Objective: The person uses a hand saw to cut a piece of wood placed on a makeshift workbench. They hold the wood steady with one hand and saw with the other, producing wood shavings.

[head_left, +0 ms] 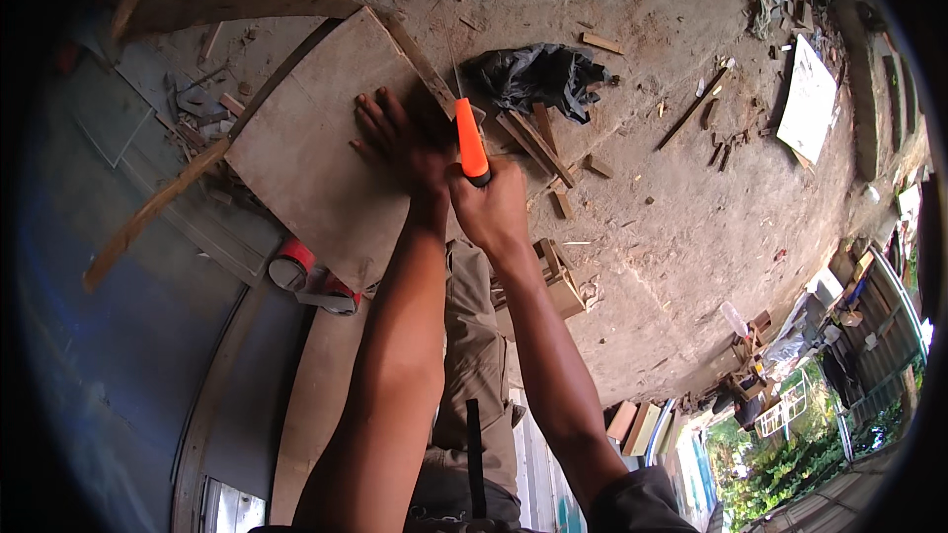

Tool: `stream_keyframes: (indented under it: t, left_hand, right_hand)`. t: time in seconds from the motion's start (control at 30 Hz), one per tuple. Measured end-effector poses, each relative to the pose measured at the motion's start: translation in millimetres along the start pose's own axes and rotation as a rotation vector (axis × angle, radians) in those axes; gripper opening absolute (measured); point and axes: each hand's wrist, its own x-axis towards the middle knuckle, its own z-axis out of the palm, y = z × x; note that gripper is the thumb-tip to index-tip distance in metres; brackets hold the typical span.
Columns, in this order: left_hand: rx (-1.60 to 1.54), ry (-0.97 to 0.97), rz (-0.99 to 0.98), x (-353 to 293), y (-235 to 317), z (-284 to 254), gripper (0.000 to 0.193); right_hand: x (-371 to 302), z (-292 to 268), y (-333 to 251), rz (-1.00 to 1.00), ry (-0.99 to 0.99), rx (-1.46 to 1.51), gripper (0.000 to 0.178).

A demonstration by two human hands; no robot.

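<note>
Board (pixel 306 148), under left fingers (pixel 373 116) (spread)

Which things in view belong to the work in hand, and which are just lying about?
In use:
- orange-handled tool, in the right hand
- flat board, under the left hand

Apparently lying about:
- crumpled black plastic
- white panel
- loose wooden stick

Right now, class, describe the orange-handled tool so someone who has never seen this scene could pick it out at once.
Find the large pale board with the left hand spread on it. Beside its right edge, the right hand grips the orange-handled tool. Its vivid orange sets it apart from the crumpled black plastic and brown wood strips nearby.
</note>
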Motion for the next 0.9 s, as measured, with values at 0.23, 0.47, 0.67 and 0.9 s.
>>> stream_keyframes:
  t: [0.23,0.47,0.67,0.9]
  left_hand:
    - [0.009,0.099,-0.002,-1.7,-9.3,7.0,0.068]
    - [0.082,0.023,0.019,-5.1,-7.6,5.1,0.072]
    - [0.069,0.042,0.062,-3.8,-17.8,16.7,0.075]
    - [-0.030,0.074,0.018,0.2,-6.2,4.8,0.066]
  right_hand:
    - [-164.2,-48.0,15.7,0.047,-0.058,0.016,0.022]
    - [-54.1,-25.9,-10.0,0.079,-0.034,-0.035,0.025]
    - [5.1,1.9,-12.9,0.084,-0.033,-0.060,0.026]
    - [-204.9,-70.8,15.1,0.102,-0.193,-0.052,0.026]
